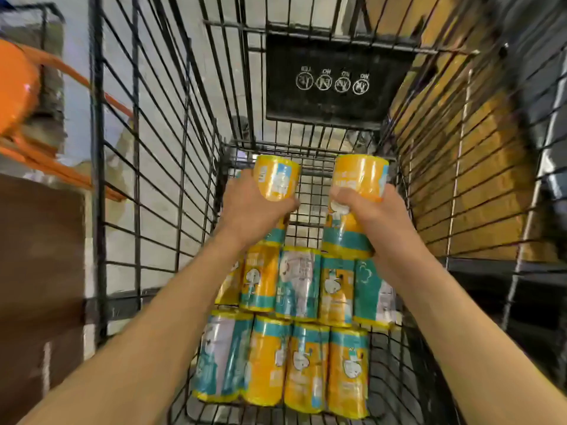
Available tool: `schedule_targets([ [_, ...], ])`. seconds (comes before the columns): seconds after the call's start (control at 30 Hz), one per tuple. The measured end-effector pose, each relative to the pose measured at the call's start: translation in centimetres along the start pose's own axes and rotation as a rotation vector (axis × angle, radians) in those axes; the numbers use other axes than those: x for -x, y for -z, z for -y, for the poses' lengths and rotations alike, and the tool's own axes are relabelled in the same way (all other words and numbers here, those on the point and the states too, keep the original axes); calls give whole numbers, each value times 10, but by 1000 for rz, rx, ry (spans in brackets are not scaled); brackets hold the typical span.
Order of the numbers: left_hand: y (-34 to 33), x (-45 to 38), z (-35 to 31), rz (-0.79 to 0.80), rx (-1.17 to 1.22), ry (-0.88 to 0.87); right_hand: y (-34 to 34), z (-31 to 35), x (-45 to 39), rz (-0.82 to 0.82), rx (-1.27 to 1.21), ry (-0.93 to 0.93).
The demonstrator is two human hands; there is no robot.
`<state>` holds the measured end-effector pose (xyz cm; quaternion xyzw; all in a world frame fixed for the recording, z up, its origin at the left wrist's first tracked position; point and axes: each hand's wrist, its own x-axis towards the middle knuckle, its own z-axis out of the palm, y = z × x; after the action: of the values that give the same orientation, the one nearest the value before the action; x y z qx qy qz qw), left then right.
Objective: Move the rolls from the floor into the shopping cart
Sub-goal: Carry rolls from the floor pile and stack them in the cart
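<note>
A: What's off to the left of the shopping cart (147, 124)?

B: An orange frame (46, 161), blurred, beside the cart's left wire wall.

A: And inside the cart?

B: Yellow-and-teal rolls. The near row of rolls (282, 363) stands on the cart's bottom, closest to the person. The second row of rolls (306, 283) sits just behind it, touching it.

A: The left hand?

B: The left hand (251, 207) has its grip curled round the left roll (277, 176), held above the cart's bottom, past the second row.

A: The right one?

B: The right hand (365, 210) grips the right roll (357, 179) the same way, fingers wrapped round it, near the cart's right wall. A gap of wire mesh shows between the two held rolls.

A: Beyond them?

B: A black panel (334, 78) with white round symbols hangs on the cart's far end. Cardboard boxes (478, 167) stand outside the cart's right wall.
</note>
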<state>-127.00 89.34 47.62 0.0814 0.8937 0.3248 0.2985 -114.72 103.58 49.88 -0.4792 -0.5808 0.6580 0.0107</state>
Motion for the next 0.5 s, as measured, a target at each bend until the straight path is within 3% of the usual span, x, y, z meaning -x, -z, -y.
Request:
schedule_targets([
  [0.2, -31, -35, 11, 45, -244, -31, -3, -14, -19, -23, 17, -101],
  [0.5, -52, -67, 17, 77, -851, -200, -5, -17, -39, -40, 78, -156],
])
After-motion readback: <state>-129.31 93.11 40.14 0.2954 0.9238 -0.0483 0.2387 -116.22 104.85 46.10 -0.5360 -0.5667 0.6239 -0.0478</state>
